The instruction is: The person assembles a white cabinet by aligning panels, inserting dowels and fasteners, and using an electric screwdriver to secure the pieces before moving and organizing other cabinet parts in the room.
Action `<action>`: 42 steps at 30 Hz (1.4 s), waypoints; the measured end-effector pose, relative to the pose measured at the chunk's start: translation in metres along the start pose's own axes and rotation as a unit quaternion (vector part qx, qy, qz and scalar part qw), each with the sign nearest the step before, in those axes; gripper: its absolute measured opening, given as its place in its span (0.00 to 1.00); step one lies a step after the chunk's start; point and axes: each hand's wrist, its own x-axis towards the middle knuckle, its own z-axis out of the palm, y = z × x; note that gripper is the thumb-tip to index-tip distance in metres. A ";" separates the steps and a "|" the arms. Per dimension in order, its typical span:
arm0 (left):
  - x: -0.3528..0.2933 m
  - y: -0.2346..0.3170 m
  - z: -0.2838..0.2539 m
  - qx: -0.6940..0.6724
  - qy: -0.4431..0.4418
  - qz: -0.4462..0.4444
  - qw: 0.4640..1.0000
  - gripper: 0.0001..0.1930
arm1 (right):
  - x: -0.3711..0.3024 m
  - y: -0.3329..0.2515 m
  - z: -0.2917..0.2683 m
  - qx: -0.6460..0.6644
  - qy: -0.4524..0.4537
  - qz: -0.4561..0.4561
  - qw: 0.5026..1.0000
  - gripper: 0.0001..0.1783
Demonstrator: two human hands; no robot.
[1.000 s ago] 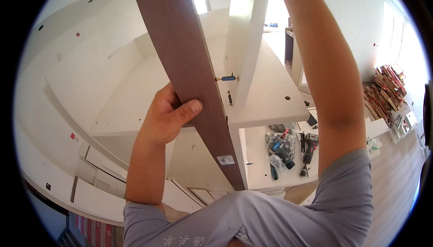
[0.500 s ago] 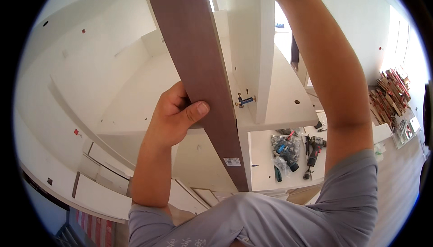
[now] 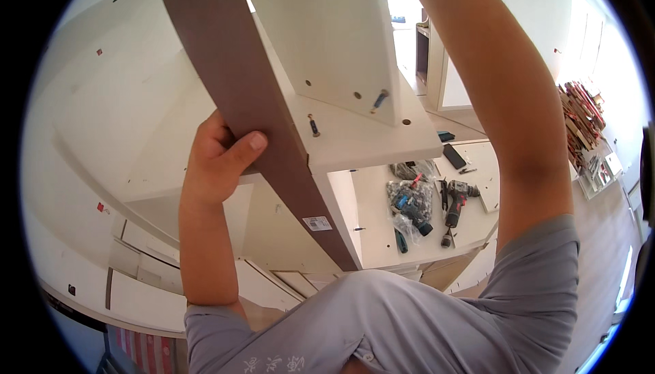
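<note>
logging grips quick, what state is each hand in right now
Left hand: holding the dark brown board, thumb on its face.
Right hand: past the picture's top edge, so its state cannot be told.

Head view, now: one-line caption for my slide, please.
Left hand grips a brown board beside a white panel; a power drill lies on a white surface at right.

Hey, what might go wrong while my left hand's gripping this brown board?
The brown board could tip or slip: the left hand is the only visible grip on it. The blue-sleeved bolt jutting from the white panel might snag or scrape something brushing past.
</note>
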 end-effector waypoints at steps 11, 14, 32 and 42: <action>-0.013 -0.030 -0.040 0.059 0.099 0.013 0.993 0.29 | -0.080 -0.017 -0.001 -0.076 0.047 0.061 0.994 0.44; -0.016 -0.052 -0.060 0.003 0.149 0.038 0.988 0.35 | -0.135 -0.029 -0.039 -0.133 0.022 0.084 0.987 0.40; -0.067 -0.026 -0.044 0.080 0.516 0.304 0.797 0.26 | -0.645 -0.008 0.000 -0.067 0.167 0.695 0.697 0.21; -0.208 -0.230 0.274 0.001 0.175 -0.231 0.957 0.14 | -0.735 -0.029 0.023 -0.086 0.005 0.740 0.667 0.25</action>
